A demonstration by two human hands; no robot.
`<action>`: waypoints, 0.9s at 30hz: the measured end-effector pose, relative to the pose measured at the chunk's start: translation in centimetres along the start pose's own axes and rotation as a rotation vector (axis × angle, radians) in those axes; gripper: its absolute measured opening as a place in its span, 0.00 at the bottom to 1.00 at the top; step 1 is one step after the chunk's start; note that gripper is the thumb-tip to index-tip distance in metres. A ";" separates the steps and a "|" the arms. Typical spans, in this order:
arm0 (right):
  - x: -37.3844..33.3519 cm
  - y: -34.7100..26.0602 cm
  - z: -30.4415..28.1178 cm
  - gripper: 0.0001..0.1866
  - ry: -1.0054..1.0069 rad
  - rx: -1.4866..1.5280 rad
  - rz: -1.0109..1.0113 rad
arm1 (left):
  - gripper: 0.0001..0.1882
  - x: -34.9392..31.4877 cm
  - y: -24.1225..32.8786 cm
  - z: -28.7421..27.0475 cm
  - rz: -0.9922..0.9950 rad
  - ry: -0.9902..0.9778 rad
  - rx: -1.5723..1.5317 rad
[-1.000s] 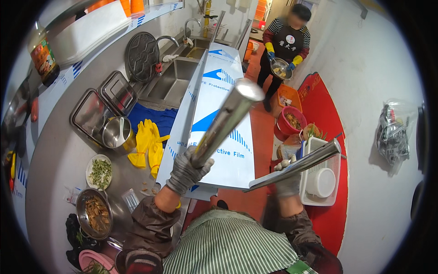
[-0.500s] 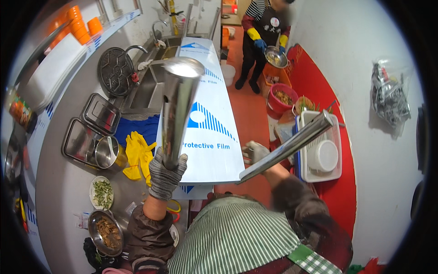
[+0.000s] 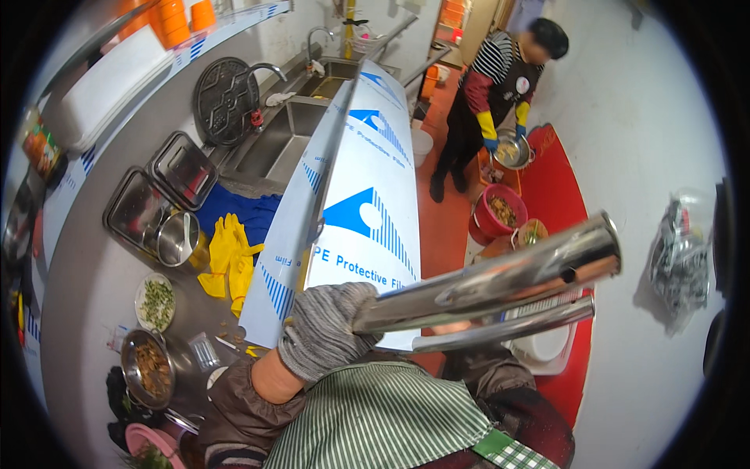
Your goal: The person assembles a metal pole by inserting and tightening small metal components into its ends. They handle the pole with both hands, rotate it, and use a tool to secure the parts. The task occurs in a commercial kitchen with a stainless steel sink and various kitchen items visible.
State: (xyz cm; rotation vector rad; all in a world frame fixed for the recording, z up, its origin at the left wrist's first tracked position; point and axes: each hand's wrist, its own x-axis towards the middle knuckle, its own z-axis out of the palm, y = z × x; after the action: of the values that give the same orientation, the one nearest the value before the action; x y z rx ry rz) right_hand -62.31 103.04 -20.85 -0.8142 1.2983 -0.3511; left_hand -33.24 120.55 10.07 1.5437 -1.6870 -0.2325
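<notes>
A long steel table (image 3: 375,180), covered in white-and-blue protective film, lies tilted in front of me with tubular legs sticking out from it. My left hand (image 3: 328,320), in a grey knit glove, is wrapped round the lower end of the nearest steel table leg (image 3: 500,273), which slants up to the right. A second steel leg (image 3: 516,322) runs just below it. My right hand is hidden behind these legs; a strip of bare wrist shows between them, so its fingers cannot be read.
On the left counter are yellow gloves (image 3: 230,254), a blue cloth (image 3: 238,207), a plate of chopped greens (image 3: 156,303) and a pan of food (image 3: 148,367). A sink (image 3: 289,133) stands beyond. A co-worker (image 3: 500,102) holds a metal bowl (image 3: 512,151) near a pink bucket (image 3: 500,209).
The table has tipped, showing its left side. The leg in my left hand has swung from upright to slanting right. My right hand has gone out of sight behind the legs.
</notes>
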 end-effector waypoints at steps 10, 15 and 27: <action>0.4 3.8 -8.7 0.11 0.110 0.091 0.128 | 0.21 1.8 4.4 1.0 0.124 -0.116 0.041; 0.0 4.9 -10.6 0.12 0.143 0.111 0.157 | 0.19 1.4 6.0 1.3 0.185 -0.152 0.181; -0.9 7.1 -10.6 0.14 0.138 0.161 0.151 | 0.16 0.1 9.5 -0.1 0.317 -0.171 0.273</action>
State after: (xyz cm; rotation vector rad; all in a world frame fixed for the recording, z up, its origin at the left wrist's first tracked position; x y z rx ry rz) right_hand -73.97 104.98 -25.71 -0.5607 1.4312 -0.3908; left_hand -40.27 122.69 16.15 1.4519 -2.1413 0.0351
